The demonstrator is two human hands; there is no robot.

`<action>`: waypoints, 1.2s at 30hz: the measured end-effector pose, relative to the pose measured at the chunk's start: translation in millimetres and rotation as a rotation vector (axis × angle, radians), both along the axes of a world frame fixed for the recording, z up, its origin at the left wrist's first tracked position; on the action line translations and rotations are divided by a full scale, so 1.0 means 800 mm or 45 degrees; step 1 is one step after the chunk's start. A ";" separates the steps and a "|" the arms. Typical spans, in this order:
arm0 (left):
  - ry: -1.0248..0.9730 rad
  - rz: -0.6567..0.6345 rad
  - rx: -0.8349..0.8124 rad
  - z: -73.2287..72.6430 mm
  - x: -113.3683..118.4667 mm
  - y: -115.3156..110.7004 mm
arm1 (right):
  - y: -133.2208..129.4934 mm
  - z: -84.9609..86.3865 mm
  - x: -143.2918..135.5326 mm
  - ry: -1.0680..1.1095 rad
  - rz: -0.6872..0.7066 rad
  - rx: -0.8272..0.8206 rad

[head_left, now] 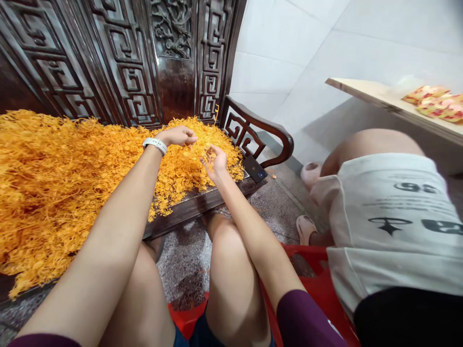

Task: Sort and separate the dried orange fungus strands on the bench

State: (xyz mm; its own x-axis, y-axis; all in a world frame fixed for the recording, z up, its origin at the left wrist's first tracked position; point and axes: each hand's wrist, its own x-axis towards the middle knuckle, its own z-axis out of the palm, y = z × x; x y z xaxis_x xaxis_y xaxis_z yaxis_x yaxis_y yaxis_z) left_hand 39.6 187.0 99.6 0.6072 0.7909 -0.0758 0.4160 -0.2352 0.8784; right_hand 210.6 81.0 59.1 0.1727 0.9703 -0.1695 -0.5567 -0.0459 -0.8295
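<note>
Orange strands point(72, 183) are lying heaped on the bench point(191, 210), looking light, soft and tearable, probably needing a gentle pinch at loose ends, while the left hand point(179, 135) is pinching, on what I cannot tell, and the right hand point(218, 163) is spreading half-curled fingers nearby.

The orange strands point(65, 193) and the tabletop point(184, 214) are cut off at left; the left forearm point(115, 231) hides some front edge. Strands pinched by the left hand point(181, 136): too small to tell. Packets point(437, 102): blurred, cut off.
</note>
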 end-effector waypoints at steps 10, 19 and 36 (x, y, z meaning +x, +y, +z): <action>-0.183 0.011 -0.185 0.012 -0.013 -0.010 | -0.006 0.006 -0.007 0.072 0.228 -0.006; -0.175 -0.124 -0.231 0.010 -0.005 -0.012 | -0.003 -0.006 -0.013 -0.219 0.284 0.169; -0.390 -0.044 -0.439 0.009 -0.023 -0.010 | -0.003 0.002 -0.003 0.009 0.299 -0.061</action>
State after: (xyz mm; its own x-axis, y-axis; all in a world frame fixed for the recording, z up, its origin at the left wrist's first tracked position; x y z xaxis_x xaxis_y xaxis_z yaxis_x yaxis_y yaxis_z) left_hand 21.0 179.4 106.8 0.6684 0.7298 -0.1438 0.1220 0.0832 0.9890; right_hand 208.0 78.7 60.9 -0.0579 0.9744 -0.2170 -0.5317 -0.2141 -0.8194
